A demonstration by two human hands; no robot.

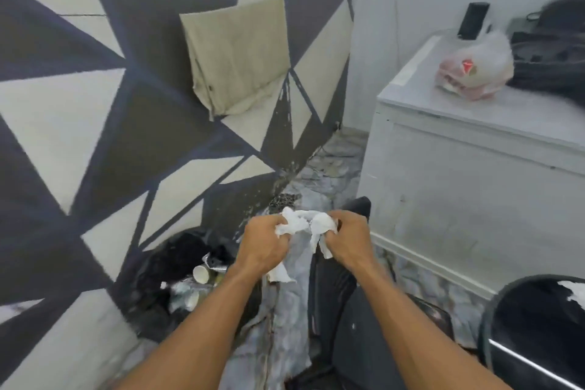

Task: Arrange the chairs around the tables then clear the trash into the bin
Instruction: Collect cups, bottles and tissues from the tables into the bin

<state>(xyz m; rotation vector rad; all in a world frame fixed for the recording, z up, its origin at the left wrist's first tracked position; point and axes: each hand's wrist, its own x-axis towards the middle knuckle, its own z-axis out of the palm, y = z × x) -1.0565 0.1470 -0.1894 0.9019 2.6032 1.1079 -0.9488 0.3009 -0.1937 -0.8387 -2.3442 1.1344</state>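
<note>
we hold the crumpled tissue tight with the fingers of our left hand and right hand, just right of the bin. we should squash it small, then drop it over the bin.

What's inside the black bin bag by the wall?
The black bin bag holds a paper cup, a crumpled foil wrapper and other pale litter. Anything deeper is hidden by dark plastic and the left forearm.

Beige cloth on patterned wall, plastic bag atop white chest freezer
</note>
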